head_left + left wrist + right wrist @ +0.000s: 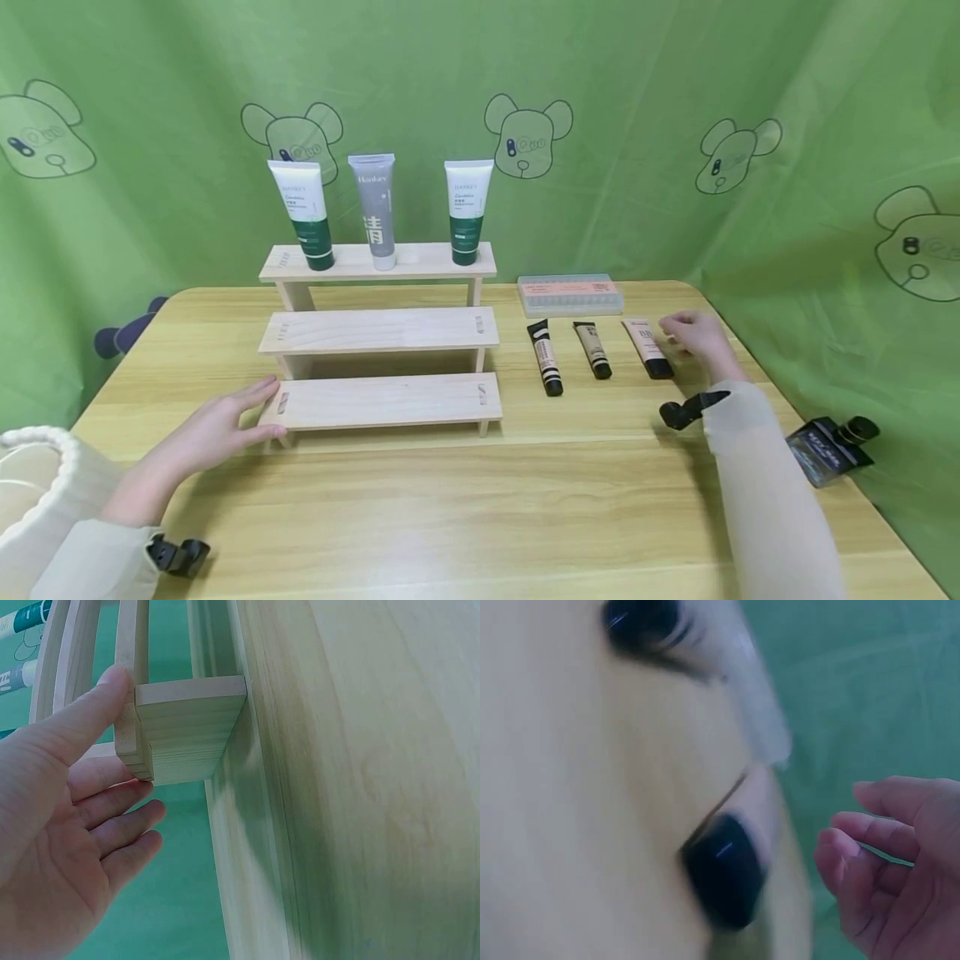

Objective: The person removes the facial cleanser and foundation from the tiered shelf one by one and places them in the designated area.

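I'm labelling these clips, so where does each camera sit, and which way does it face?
Head: worn on the head, facing forward and down at the table, wooden shelf and standing tubes; left hand, right hand and sleeves show.
Left wrist: worn on that wrist, facing the left hand at the wooden shelf's end; only that hand shows.
Right wrist: worn on that wrist, facing the right hand near a blurred pink tube; only that hand shows.
Shared: head and right wrist views both show the pink tube and right hand.
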Demonstrator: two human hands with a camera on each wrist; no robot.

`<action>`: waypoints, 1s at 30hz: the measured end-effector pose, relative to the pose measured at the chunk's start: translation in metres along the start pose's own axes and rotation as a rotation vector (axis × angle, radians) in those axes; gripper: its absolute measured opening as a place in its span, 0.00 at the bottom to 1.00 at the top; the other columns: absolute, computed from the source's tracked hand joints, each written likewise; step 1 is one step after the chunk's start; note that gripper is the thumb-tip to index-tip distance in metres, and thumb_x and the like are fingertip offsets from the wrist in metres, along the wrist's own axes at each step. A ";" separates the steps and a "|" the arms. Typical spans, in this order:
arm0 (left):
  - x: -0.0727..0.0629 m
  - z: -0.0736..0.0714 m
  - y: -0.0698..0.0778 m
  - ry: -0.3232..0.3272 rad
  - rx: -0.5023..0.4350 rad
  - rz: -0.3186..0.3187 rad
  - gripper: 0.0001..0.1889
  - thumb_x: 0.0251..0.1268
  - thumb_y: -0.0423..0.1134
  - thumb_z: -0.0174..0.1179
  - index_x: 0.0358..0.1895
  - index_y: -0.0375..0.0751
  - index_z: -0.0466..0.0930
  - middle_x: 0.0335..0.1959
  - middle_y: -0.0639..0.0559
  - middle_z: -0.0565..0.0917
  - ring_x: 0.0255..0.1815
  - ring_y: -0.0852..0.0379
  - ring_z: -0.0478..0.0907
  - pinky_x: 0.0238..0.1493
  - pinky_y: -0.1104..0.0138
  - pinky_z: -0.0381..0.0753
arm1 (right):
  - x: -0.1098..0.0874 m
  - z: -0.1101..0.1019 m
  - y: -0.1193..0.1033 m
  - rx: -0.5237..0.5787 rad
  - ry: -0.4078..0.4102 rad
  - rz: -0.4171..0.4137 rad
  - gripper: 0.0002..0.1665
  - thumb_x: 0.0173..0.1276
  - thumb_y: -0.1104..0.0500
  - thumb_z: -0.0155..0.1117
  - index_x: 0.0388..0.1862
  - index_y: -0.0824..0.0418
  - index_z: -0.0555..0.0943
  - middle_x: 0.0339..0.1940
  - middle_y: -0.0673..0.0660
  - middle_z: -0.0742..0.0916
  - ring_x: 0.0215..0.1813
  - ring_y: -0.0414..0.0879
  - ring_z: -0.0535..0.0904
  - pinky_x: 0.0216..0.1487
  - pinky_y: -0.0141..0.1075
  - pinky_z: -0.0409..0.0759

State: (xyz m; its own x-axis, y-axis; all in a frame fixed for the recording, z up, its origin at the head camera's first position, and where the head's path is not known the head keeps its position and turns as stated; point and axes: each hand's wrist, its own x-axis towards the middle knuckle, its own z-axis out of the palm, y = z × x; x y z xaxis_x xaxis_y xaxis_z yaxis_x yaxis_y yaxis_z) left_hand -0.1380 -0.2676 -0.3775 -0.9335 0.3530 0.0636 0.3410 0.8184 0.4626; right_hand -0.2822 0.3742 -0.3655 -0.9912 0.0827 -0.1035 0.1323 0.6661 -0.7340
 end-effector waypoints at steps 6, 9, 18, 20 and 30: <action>0.000 -0.001 0.000 -0.003 0.003 -0.002 0.39 0.57 0.52 0.62 0.63 0.25 0.62 0.63 0.28 0.62 0.60 0.29 0.61 0.58 0.41 0.61 | 0.003 -0.004 -0.049 0.061 0.032 -0.113 0.33 0.71 0.48 0.49 0.60 0.75 0.67 0.55 0.73 0.73 0.52 0.61 0.71 0.37 0.34 0.81; 0.000 -0.001 0.000 -0.001 0.008 -0.001 0.39 0.57 0.52 0.62 0.63 0.25 0.62 0.63 0.28 0.62 0.59 0.29 0.61 0.58 0.41 0.61 | 0.004 -0.002 -0.079 0.078 0.031 -0.182 0.31 0.71 0.50 0.52 0.60 0.74 0.68 0.54 0.71 0.74 0.50 0.59 0.72 0.36 0.30 0.81; 0.000 -0.001 0.000 0.002 0.010 0.000 0.40 0.57 0.52 0.62 0.63 0.25 0.62 0.63 0.28 0.62 0.59 0.29 0.61 0.58 0.41 0.61 | 0.002 0.022 -0.173 0.120 -0.037 -0.346 0.28 0.67 0.50 0.57 0.58 0.68 0.72 0.51 0.64 0.78 0.44 0.47 0.75 0.39 0.33 0.81; 0.000 -0.001 0.000 0.001 0.008 0.001 0.39 0.57 0.52 0.62 0.63 0.25 0.62 0.63 0.28 0.62 0.60 0.28 0.61 0.58 0.41 0.61 | 0.001 0.029 -0.192 0.128 -0.056 -0.392 0.28 0.66 0.49 0.58 0.57 0.67 0.72 0.49 0.62 0.79 0.43 0.47 0.76 0.39 0.34 0.81; 0.000 -0.001 0.000 0.001 0.006 0.010 0.39 0.57 0.52 0.62 0.63 0.24 0.62 0.63 0.28 0.62 0.60 0.29 0.61 0.58 0.42 0.61 | -0.004 0.062 -0.257 0.320 -0.178 -0.478 0.28 0.66 0.53 0.60 0.61 0.63 0.70 0.54 0.60 0.78 0.51 0.51 0.75 0.41 0.38 0.81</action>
State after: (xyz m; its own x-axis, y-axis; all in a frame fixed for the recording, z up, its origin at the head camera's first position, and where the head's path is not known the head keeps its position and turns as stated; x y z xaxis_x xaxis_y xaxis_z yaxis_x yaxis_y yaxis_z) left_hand -0.1381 -0.2676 -0.3768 -0.9300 0.3608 0.0696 0.3513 0.8172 0.4569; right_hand -0.3117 0.1569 -0.2178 -0.9284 -0.3149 0.1972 -0.3045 0.3405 -0.8896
